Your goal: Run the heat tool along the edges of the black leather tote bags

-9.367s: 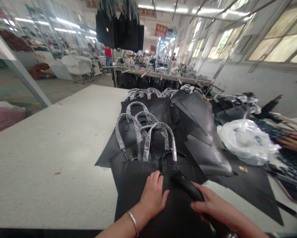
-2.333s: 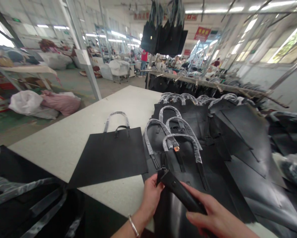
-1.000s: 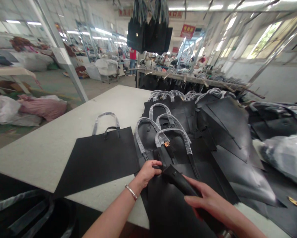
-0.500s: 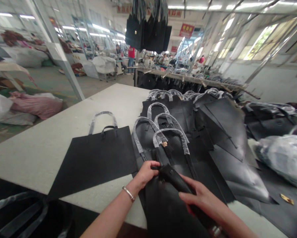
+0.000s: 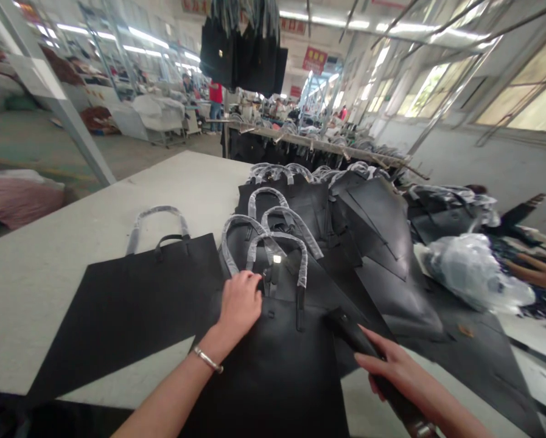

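Observation:
A black tote bag [image 5: 273, 365] lies flat in front of me, its handle [image 5: 304, 261] wrapped in clear plastic. My left hand [image 5: 240, 304] has its fingers curled at the bag's upper edge; the fingertips are partly hidden. Just right of them is a small strap [image 5: 274, 278] with a gold-coloured clasp [image 5: 277, 260]. In my right hand [image 5: 386, 359] is a long black hand tool with a blunt head [image 5: 346, 322], held over the bag's right edge. Its exact kind does not show. Another black tote bag [image 5: 140, 304] lies to the left.
More black bags [image 5: 286, 194] with wrapped handles and loose black panels [image 5: 373, 225] are piled behind. A clump of clear plastic [image 5: 473, 267] sits on the right, near another person's hand [image 5: 537, 271]. Bags hang overhead [image 5: 243, 58]. The pale table [image 5: 199, 176] extends away.
The black tool has moved right, away from the strap and clasp. My left hand has shifted from the strap to the bag's upper edge. The view has turned right; another person's hand now shows.

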Demonstrator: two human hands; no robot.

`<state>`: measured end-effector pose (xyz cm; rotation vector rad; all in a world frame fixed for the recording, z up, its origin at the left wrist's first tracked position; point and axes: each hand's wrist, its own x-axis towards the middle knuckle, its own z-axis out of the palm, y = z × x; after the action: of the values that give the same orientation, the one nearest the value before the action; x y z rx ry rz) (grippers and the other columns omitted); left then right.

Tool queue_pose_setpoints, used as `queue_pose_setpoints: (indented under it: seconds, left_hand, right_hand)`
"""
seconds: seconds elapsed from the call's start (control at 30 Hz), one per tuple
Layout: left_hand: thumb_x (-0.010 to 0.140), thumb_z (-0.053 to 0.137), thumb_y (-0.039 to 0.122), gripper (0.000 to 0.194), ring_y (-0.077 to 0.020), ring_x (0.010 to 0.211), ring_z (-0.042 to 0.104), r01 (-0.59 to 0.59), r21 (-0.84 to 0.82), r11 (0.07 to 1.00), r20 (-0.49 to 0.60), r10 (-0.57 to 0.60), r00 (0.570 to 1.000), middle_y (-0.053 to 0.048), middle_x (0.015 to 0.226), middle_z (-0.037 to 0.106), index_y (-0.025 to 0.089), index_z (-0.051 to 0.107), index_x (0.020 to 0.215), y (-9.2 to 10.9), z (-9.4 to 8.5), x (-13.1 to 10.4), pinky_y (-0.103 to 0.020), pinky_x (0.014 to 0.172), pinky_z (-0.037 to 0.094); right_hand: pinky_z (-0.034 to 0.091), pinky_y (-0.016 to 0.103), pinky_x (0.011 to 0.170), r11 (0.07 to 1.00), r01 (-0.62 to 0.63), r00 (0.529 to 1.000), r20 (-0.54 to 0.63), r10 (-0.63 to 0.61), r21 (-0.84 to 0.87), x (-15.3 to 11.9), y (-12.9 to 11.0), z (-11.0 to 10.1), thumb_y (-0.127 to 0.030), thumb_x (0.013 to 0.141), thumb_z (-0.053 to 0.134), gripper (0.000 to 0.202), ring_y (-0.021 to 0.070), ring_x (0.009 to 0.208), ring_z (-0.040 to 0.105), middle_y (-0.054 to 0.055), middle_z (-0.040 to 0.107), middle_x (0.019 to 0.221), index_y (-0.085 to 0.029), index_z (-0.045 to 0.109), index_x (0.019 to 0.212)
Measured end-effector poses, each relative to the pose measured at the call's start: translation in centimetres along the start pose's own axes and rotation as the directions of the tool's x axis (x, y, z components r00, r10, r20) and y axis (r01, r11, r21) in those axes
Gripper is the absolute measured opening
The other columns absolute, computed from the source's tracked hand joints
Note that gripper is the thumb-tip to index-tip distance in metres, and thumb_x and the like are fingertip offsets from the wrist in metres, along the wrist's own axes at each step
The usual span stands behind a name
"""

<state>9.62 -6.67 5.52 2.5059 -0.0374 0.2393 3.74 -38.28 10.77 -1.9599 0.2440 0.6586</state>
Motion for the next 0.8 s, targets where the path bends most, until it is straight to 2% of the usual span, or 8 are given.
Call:
queue_pose_setpoints:
  seconds: [0.07, 0.1, 0.17, 0.23, 0.43, 0.57, 0.67, 0.8]
  left_hand:
    - [0.083, 0.057, 0.022, 0.035, -0.0241, 0.114, 0.047, -0.182, 0.004, 0.983, 0.088, 0.181, 0.980, -0.009, 0.123, 0.054, 0.019, 0.058, 0.118, 1.9, 2.4, -1.1, -0.036, 0.102, 0.036]
    - [0.082, 0.060, 0.024, 0.036, -0.0236, 0.113, 0.047, -0.226, -0.018, 0.974, 0.144, 0.226, 0.963, -0.008, 0.123, 0.053, 0.020, 0.058, 0.118, 2.6, 3.6, -1.6, -0.035, 0.101, 0.038]
    - [0.080, 0.063, 0.025, 0.037, -0.0240, 0.111, 0.047, -0.237, -0.030, 0.971, 0.220, 0.238, 0.946, -0.007, 0.121, 0.052, 0.021, 0.059, 0.117, 3.5, 5.5, -2.2, -0.036, 0.098, 0.040]
    - [0.079, 0.065, 0.023, 0.034, -0.0237, 0.107, 0.049, -0.223, -0.020, 0.975, 0.260, 0.220, 0.940, -0.007, 0.117, 0.052, 0.022, 0.060, 0.113, 3.6, 6.5, -2.3, -0.036, 0.096, 0.041]
    - [0.074, 0.071, 0.031, 0.041, -0.0223, 0.103, 0.053, -0.145, -0.014, 0.989, 0.296, 0.142, 0.944, -0.007, 0.110, 0.052, 0.019, 0.057, 0.110, 3.5, 5.6, -0.7, -0.031, 0.090, 0.043]
    - [0.069, 0.076, 0.031, 0.032, -0.0208, 0.093, 0.057, -0.090, 0.029, 0.996, 0.286, 0.078, 0.955, -0.005, 0.098, 0.057, 0.019, 0.063, 0.096, 3.5, 5.9, 0.5, -0.028, 0.080, 0.045]
    - [0.074, 0.072, 0.029, 0.020, -0.0188, 0.090, 0.058, -0.052, 0.057, 0.997, 0.235, 0.037, 0.971, -0.003, 0.094, 0.058, 0.020, 0.064, 0.090, 3.0, 6.0, 1.8, -0.027, 0.076, 0.044]
    - [0.082, 0.064, 0.028, 0.016, -0.0203, 0.094, 0.057, 0.025, 0.121, 0.992, 0.095, -0.037, 0.995, -0.006, 0.101, 0.057, 0.019, 0.064, 0.095, 1.8, 5.6, 4.1, -0.029, 0.079, 0.044]
  right_hand:
    - [0.043, 0.023, 0.041, 1.000, -0.002, 1.000, 0.012, 0.002, 0.017, 0.2, 0.1, -0.1, -0.040, 0.074, 0.063, 0.081, 0.0128, 0.042, 0.053, -0.007, 0.052, 0.054, -0.014, 0.032, 0.144]
    - [0.043, 0.023, 0.041, 1.000, 0.002, 1.000, 0.023, -0.003, 0.022, 0.4, 0.1, -0.1, -0.040, 0.074, 0.063, 0.077, 0.0123, 0.043, 0.054, -0.007, 0.051, 0.057, -0.015, 0.035, 0.142]
    - [0.044, 0.022, 0.041, 1.000, 0.017, 0.999, 0.040, -0.018, 0.017, 1.1, -0.3, 0.0, -0.040, 0.076, 0.062, 0.071, 0.0115, 0.044, 0.054, -0.006, 0.051, 0.063, -0.018, 0.038, 0.139]
    - [0.045, 0.023, 0.040, 0.999, 0.034, 0.998, 0.046, -0.034, 0.000, 2.0, -0.7, 0.2, -0.041, 0.076, 0.061, 0.069, 0.0118, 0.044, 0.055, -0.006, 0.051, 0.064, -0.019, 0.040, 0.138]
    - [0.042, 0.024, 0.044, 0.978, 0.177, 0.983, -0.032, -0.181, -0.112, 3.7, -2.1, 1.0, -0.040, 0.078, 0.063, 0.069, 0.0141, 0.043, 0.054, -0.008, 0.054, 0.048, -0.019, 0.042, 0.140]
    - [0.044, 0.026, 0.050, 0.957, 0.231, 0.966, -0.078, -0.248, -0.178, 1.0, -2.2, 1.0, -0.039, 0.079, 0.064, 0.076, 0.0159, 0.050, 0.057, -0.006, 0.057, 0.053, -0.019, 0.034, 0.146]
    - [0.046, 0.027, 0.048, 0.968, 0.172, 0.980, -0.066, -0.186, -0.184, -1.8, -1.6, 0.3, -0.040, 0.079, 0.063, 0.080, 0.0164, 0.049, 0.057, -0.006, 0.058, 0.056, -0.017, 0.030, 0.147]
    - [0.045, 0.026, 0.048, 0.986, 0.096, 0.990, -0.092, -0.109, -0.137, -4.5, 0.5, -1.0, -0.043, 0.079, 0.063, 0.080, 0.0165, 0.052, 0.057, -0.004, 0.059, 0.059, -0.017, 0.030, 0.147]
